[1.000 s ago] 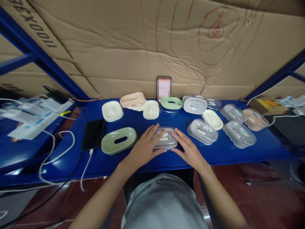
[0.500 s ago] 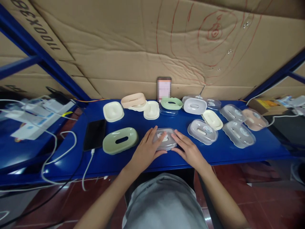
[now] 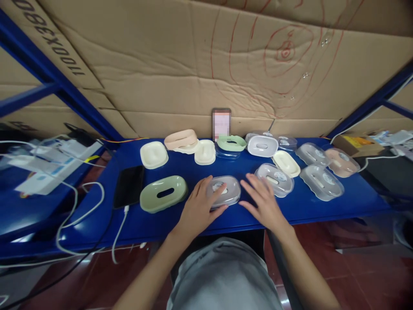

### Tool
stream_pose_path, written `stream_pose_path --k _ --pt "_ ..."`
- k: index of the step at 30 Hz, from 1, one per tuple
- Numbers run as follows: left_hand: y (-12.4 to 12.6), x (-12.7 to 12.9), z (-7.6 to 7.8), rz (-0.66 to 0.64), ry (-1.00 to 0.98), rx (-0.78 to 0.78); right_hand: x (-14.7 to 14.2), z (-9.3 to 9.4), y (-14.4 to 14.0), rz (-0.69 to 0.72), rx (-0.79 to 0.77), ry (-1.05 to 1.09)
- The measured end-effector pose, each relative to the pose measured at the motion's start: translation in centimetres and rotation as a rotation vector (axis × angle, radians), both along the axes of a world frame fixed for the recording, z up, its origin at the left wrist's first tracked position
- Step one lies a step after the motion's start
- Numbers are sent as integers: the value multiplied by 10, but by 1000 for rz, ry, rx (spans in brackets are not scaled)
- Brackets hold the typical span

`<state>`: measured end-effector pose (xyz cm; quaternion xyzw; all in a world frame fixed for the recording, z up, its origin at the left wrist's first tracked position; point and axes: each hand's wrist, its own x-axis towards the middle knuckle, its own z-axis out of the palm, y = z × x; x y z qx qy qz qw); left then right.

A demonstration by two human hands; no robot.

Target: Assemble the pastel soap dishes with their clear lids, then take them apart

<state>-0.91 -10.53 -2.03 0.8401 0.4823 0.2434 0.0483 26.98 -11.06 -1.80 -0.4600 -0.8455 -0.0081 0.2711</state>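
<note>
A grey oval soap box with a clear lid (image 3: 230, 191) sits on the blue table in front of me. My left hand (image 3: 201, 202) grips its left end, the index finger lying over the lid and the thumb along the near edge. Off the right end, my right hand (image 3: 263, 200) is open, with fingers spread and nothing in them. Its fingertips partly cover a second lidded grey soap box (image 3: 279, 178) behind them. To the left of my left hand lies a green oval tray with a slot (image 3: 155, 199).
Along the back are cream pieces (image 3: 154, 155), a peach ring (image 3: 180, 140), a green ring (image 3: 230, 143) and a propped phone (image 3: 221, 123). Lidded boxes (image 3: 322, 183) stand at right. A black tablet (image 3: 129, 187) with a white cable lies left. Cardboard (image 3: 161, 64) walls the back.
My right hand has let go of the soap box and moved right, away from its end. My left hand stays on the box. The view has tilted slightly up.
</note>
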Motion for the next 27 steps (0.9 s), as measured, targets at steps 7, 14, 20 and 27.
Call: stream_pose_path --k 7,14,20,27 --pt "-3 -6 -5 26 -182 -183 95 17 7 -389 -83 -161" --pt "-8 -9 -9 -28 -262 -189 103 9 27 -188 -145 -114" --pt "-10 -10 -4 -3 -280 -261 131 40 46 -166 -33 -38" --pt "-9 -8 -6 61 -378 -317 277 109 145 -700 -2 -153"
